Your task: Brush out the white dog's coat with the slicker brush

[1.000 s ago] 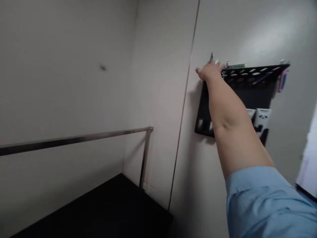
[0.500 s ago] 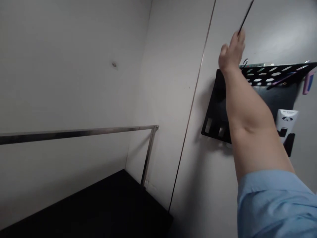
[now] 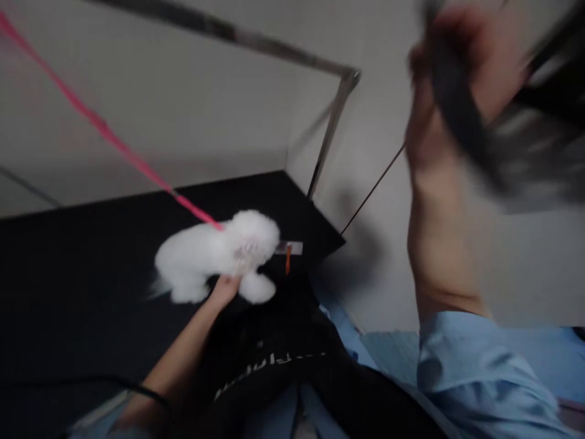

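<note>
A fluffy white dog (image 3: 192, 259) stands on a black table (image 3: 91, 268), its head toward the right. My left hand (image 3: 227, 289) is at the dog's chest beside a front leg, with its fingers partly hidden in the fur. A pink leash (image 3: 132, 158) runs from the dog's neck up to the upper left. High on the right, my right hand (image 3: 484, 61) is raised and closed around a dark, long, thin tool (image 3: 457, 110). Motion blur hides what kind of tool it is.
By the dog's head lies a small pale flat piece (image 3: 296, 248) with an orange strip (image 3: 287, 261). A metal bar (image 3: 274, 46) with an upright post (image 3: 326, 140) stands along the table. A blurred black wall rack (image 3: 560, 85) is at upper right. A dark cord (image 3: 91, 381) crosses lower left.
The view has swung down and left, bringing the dog, leash and my left hand into sight. My right hand has come back from above the wall rack, still with the dark tool.
</note>
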Demonstrator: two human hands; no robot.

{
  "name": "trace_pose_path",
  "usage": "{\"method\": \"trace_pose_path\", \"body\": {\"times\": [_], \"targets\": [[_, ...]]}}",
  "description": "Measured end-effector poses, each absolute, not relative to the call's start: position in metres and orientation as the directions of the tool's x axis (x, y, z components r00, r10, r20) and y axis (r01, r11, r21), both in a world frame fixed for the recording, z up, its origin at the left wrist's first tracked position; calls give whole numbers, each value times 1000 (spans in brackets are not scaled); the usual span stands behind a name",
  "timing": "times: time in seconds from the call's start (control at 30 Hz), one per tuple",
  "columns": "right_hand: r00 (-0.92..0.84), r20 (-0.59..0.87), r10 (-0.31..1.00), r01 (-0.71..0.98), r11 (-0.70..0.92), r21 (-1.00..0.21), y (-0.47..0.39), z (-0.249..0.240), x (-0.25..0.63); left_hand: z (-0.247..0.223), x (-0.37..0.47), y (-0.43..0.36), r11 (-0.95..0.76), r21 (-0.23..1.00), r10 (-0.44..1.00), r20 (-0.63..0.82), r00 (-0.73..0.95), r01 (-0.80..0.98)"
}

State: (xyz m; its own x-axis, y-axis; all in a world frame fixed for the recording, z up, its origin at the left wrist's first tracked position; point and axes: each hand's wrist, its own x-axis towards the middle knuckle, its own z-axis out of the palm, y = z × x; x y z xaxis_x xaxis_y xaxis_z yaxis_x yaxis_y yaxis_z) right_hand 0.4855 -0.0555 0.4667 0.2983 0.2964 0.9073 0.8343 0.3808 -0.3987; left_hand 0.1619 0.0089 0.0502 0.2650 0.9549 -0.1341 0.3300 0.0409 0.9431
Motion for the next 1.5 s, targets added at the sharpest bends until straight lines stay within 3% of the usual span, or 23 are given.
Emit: {"method": "trace_pose_path", "body": {"times": [0.03,0.1,0.13,0.2,0.27,0.33,0.5,0.63,0.77,0.83,0.93,1.13,1.4,1.5], "targets": [[148,922,357,900,338,-275,-62,411,471,46,159,1,129,948,944,-207,257,290],[64,804,591,927,264,-268,-83,306,443,42,161,-2,217,960,912,-265,312,179],[71,646,760,928,187,-322,-94,259,431,40,163,0,253,961,899,-276,341,111],[25,251,968,924,73,-375,-114,185,412,38,164,4,341,940,867,-316,384,4],[-172,-59,983,922,140,-362,-123,139,395,34,161,6,419,907,837,-365,408,-48],[-302,-183,935,913,229,-337,-118,119,379,31,154,6,462,884,819,-394,417,-72],[-288,-235,928,950,247,-189,-91,113,355,29,139,15,517,848,798,-430,422,-114],[-523,-367,770,853,466,-236,-98,108,352,27,137,23,560,817,769,-454,450,-134],[-359,-229,905,930,325,-174,-93,113,355,21,134,32,549,826,778,-451,438,-126],[-316,-254,914,946,285,-154,-86,116,356,18,132,35,550,827,780,-458,427,-117],[-430,-348,833,901,370,-227,-87,116,357,18,130,36,562,824,763,-483,429,-73],[-541,-328,774,839,467,-281,-99,111,363,19,132,31,537,844,752,-478,455,0],[-575,-286,766,818,540,-198,-94,109,361,19,131,32,517,855,780,-449,436,-43],[-483,-257,837,875,450,-180,-85,107,362,16,132,40,532,844,776,-456,435,-65]]}}
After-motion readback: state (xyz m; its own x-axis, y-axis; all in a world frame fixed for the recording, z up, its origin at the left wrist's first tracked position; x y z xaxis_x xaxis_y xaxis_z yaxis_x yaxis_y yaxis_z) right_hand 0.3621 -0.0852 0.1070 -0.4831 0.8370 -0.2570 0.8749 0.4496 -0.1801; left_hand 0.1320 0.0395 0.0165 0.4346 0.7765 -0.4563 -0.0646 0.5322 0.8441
